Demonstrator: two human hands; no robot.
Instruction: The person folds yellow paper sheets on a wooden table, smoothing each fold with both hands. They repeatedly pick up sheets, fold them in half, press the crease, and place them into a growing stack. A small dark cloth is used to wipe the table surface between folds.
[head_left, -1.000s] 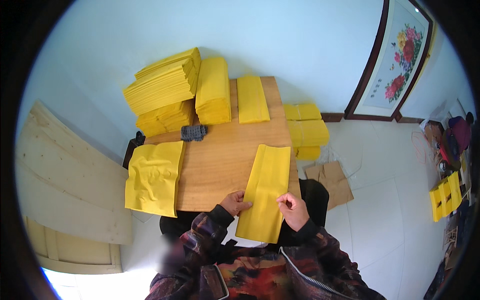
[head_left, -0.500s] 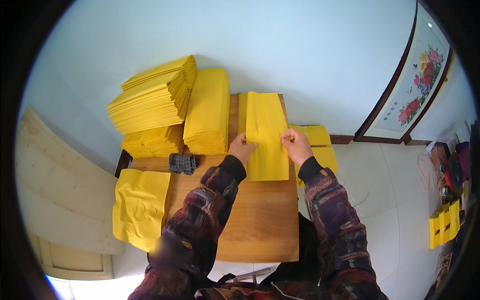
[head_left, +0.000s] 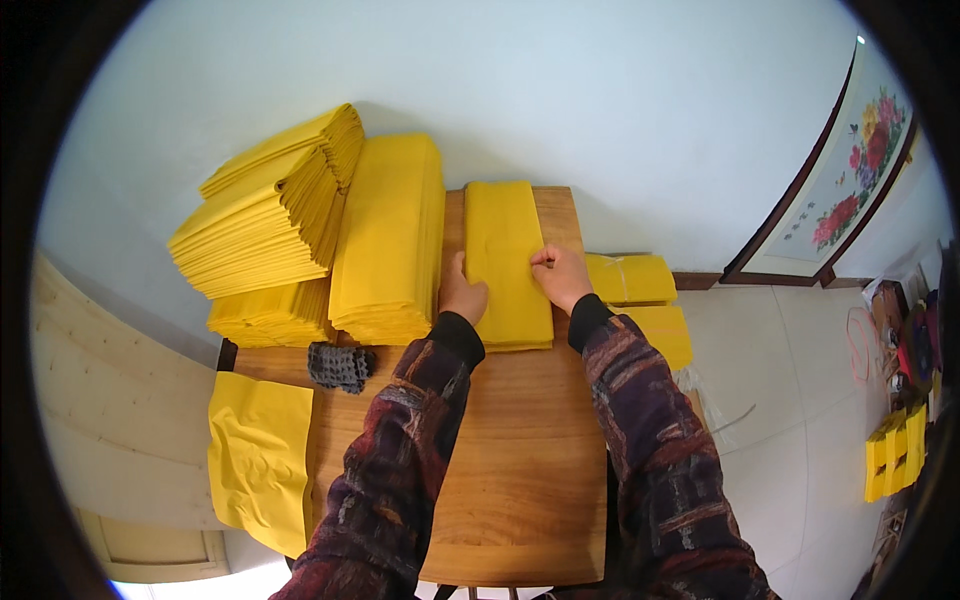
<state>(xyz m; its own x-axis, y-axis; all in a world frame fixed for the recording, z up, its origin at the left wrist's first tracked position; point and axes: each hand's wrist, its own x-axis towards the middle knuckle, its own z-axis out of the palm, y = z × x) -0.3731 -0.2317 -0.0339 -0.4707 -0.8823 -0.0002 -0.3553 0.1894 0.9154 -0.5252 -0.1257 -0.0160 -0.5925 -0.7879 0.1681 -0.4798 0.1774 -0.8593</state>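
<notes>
A long folded pile of yellow paper (head_left: 505, 250) lies on the wooden table, its far end close to the wall. My left hand (head_left: 463, 292) is curled against its left edge, thumb pointing up and away, the fingertips partly hidden. At its right edge, my right hand (head_left: 562, 276) has thumb and forefinger pinched together at the paper's side. Left of it stands a tall stack of folded yellow paper (head_left: 388, 240). Further left, more folded paper (head_left: 255, 225) is heaped in fanned layers.
A dark grey knitted cloth (head_left: 340, 367) lies before the stacks. A creased yellow sheet (head_left: 262, 460) hangs over the table's left edge. Tied yellow bundles (head_left: 632, 280) sit beyond the right edge. Near my arms is the bare wooden tabletop (head_left: 520, 460). A framed flower picture (head_left: 835, 190) leans at right.
The folded paper's edges now line up, where a strip stuck out on the left before. My hands have come closer together along its sides. The whole view has shifted slightly.
</notes>
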